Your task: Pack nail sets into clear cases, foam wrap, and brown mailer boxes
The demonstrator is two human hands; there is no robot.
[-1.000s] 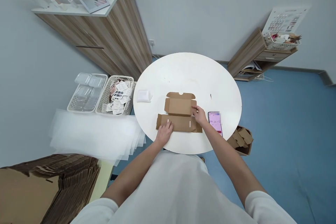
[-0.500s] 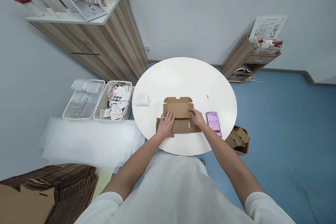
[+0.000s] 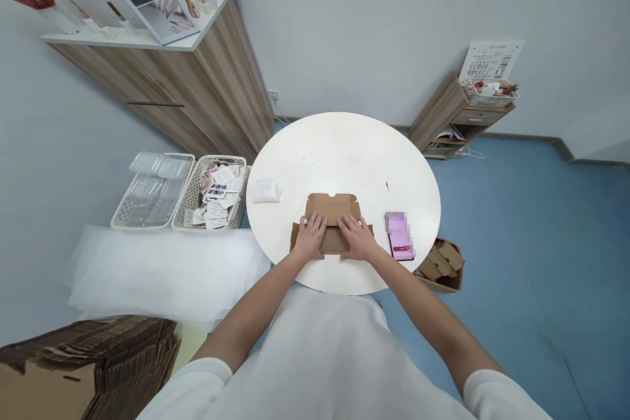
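On the white round table [image 3: 344,151] a brown cardboard box blank [image 3: 331,207] lies partly folded, its flaps spread at the far side. My left hand [image 3: 310,236] rests on its left part with the fingers stretched out. Flat on the right part is my right hand [image 3: 357,237], fingers spread and pointing away from me. Both palms sit near the blank's near edge, and neither hand grips anything. Right of the right hand lies a phone [image 3: 399,235] with a lit pink screen. A small white packet [image 3: 266,190] is on the table's left side.
Left of the table stand a basket of cards and packets [image 3: 214,200] and a basket of clear plastic cases [image 3: 153,189]. Nearer are translucent sheets [image 3: 162,272] and stacked flat cardboard [image 3: 132,364]. A carton of cardboard pieces [image 3: 443,266] is on the floor at right.
My right hand has moved left from the blank's right edge and now lies flat on it. The left hand stays on its left part. The view has shifted slightly.
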